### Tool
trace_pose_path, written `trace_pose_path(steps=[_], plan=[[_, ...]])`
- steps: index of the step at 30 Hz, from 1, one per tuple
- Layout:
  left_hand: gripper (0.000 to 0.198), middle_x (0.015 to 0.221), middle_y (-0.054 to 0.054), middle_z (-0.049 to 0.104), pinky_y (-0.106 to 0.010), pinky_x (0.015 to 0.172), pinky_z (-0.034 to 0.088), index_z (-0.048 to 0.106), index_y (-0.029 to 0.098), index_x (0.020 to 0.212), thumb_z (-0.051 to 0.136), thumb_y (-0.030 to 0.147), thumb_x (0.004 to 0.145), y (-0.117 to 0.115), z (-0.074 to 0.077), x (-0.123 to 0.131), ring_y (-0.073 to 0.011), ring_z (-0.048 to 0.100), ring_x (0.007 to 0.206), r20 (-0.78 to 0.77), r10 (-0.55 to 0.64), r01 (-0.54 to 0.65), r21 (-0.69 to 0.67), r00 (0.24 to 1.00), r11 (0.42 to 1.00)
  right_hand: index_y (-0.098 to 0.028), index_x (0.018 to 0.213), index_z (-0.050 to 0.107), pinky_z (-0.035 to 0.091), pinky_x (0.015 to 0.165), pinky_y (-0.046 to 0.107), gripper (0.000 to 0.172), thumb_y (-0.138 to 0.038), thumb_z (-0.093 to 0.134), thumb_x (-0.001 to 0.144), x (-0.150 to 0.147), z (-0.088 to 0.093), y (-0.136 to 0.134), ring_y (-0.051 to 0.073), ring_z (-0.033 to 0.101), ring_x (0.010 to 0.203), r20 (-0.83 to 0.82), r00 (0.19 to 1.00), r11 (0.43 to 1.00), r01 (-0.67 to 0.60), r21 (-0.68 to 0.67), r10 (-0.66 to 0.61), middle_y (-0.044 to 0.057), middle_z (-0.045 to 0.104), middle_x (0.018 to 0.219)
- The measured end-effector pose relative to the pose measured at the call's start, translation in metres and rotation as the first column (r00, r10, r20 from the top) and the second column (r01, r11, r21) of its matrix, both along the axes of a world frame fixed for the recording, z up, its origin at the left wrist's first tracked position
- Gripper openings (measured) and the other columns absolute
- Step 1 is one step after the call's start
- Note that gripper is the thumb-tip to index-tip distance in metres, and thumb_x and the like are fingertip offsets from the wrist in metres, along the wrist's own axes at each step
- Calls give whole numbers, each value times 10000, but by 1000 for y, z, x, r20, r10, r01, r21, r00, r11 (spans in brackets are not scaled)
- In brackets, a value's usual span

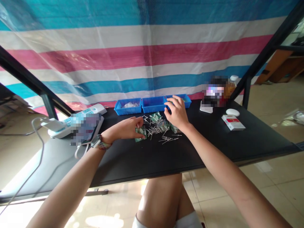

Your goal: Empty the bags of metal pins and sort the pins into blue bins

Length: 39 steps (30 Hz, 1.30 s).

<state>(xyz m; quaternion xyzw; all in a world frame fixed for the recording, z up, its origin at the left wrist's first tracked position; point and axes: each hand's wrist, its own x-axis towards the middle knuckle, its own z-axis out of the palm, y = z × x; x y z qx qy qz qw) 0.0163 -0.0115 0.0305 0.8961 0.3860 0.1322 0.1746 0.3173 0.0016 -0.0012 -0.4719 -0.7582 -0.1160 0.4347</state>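
My left hand is closed, fingers curled, on a small clear packet with green in it low over the black table. Just right of it lies a loose pile of thin silver pins resembling blind rivets. More green packets lie among the pins. My right hand is raised over the right side of the pile, in front of the right blue bin. Its fingers are bent and apart, and I see nothing in them.
A middle blue bin and a left blue bin with clear bags stand behind the pile. On the left are a power strip and cable. On the right lie a red-white box, a white oval case and a bottle.
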Motion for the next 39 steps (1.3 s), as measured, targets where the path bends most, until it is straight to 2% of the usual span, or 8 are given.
trace_pose_path(steps=[10,17,22,27,29,31,34,39], plan=[[398,830,-6,672,-249,641,500,666,193,1022,871,459,809,9,0,3,-158,617,732,315,-21,113,-277,949,954,-186,1187,775,455,1205,614,293,-127,595,964,-20,2,-15,366,524,1394,59,981,982,-180,-50,183,155,719,1305],[516,832,5,648,-211,516,490,619,208,1205,875,486,853,6,-2,10,-113,595,603,523,317,-29,-486,791,873,-183,1355,723,502,1182,553,417,-87,578,976,-29,5,-22,329,582,1328,107,924,931,-364,-36,366,162,694,1334],[519,938,-17,697,-252,635,599,645,209,1234,906,399,828,1,-1,16,-145,702,714,636,403,133,-625,658,769,-254,1446,673,535,1143,533,499,-65,589,992,-36,6,-29,308,601,1330,149,871,883,-467,-45,468,140,678,1390],[512,989,-68,750,-330,755,645,644,193,1331,827,366,886,-1,-2,20,-212,774,818,681,385,272,-650,623,710,-212,1228,770,537,1104,491,271,-129,598,1037,-42,5,-30,291,657,1241,-1,861,859,-508,-69,509,125,761,1245],[512,975,-86,760,-353,753,646,627,177,1367,758,415,934,-1,-3,21,-228,775,815,695,342,256,-604,632,755,-201,1143,782,559,1043,453,195,-213,608,1057,-44,4,-27,277,698,1143,-234,838,843,-526,-113,492,107,793,1155],[520,973,-84,757,-341,739,634,609,176,1401,725,418,956,-1,-5,21,-210,755,784,711,261,148,-457,653,877,-191,1094,779,589,937,401,188,-295,630,1047,-46,0,-23,255,733,1011,-509,754,805,-565,-181,415,88,811,1070],[542,1108,-89,741,-332,784,629,576,214,1483,713,331,972,-3,-10,21,-186,734,838,664,97,-111,-21,742,994,-182,1036,779,590,839,351,233,-392,696,978,-46,-7,-14,236,750,912,-745,599,712,-657,-247,294,72,817,994],[487,1529,-133,599,-477,1046,599,628,308,1501,654,223,1023,-10,-8,20,-295,650,1299,341,-95,-113,542,935,833,-176,978,784,578,771,330,333,-486,810,861,-47,-11,-10,207,720,813,-826,489,576,-774,-262,281,52,797,903]])
